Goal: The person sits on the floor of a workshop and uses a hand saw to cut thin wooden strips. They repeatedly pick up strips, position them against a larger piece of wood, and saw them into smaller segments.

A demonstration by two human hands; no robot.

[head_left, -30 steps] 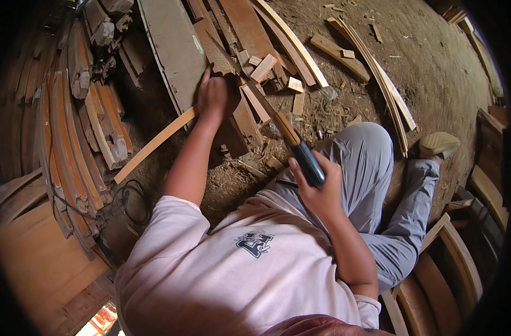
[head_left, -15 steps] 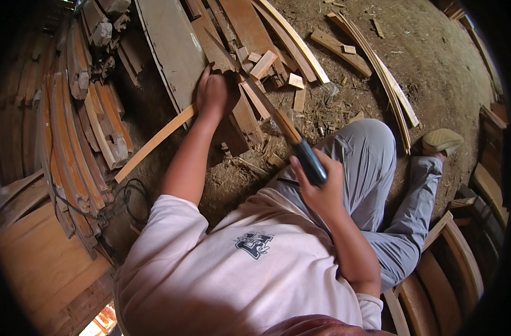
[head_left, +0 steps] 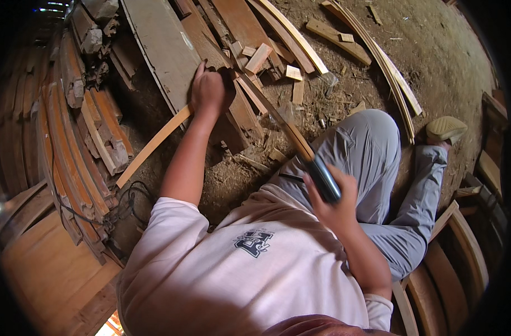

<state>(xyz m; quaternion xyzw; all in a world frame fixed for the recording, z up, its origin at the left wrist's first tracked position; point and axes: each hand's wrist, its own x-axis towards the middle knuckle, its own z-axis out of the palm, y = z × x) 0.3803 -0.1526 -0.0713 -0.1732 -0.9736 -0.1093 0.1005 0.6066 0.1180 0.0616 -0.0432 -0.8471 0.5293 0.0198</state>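
Observation:
My right hand point(head_left: 335, 197) is closed around the black grip of a long, straight-handled saw point(head_left: 292, 134). Its wooden neck and narrow dark blade slant up and left, passing close beside my left hand; the teeth are too small to make out. Under my left hand point(head_left: 209, 92), a thin, slightly curved wooden strip point(head_left: 154, 143) comes out toward the lower left. My left fingers are bent around the strip, mostly in shadow, with one finger pointing up. Beneath lies a brown board point(head_left: 241, 131), next to a wide grey board point(head_left: 160, 50).
Small wood offcuts point(head_left: 259, 58) lie just beyond the blade. Long curved strips point(head_left: 378, 56) rest on the dirt floor at the upper right. Stacked curved timbers point(head_left: 70, 157) and a black cable point(head_left: 133, 197) are on the left; more curved pieces point(head_left: 446, 274) stand at lower right.
My right hand has drawn the saw's handle down and to the right, away from my left hand. My left hand still holds the strip in nearly the same place.

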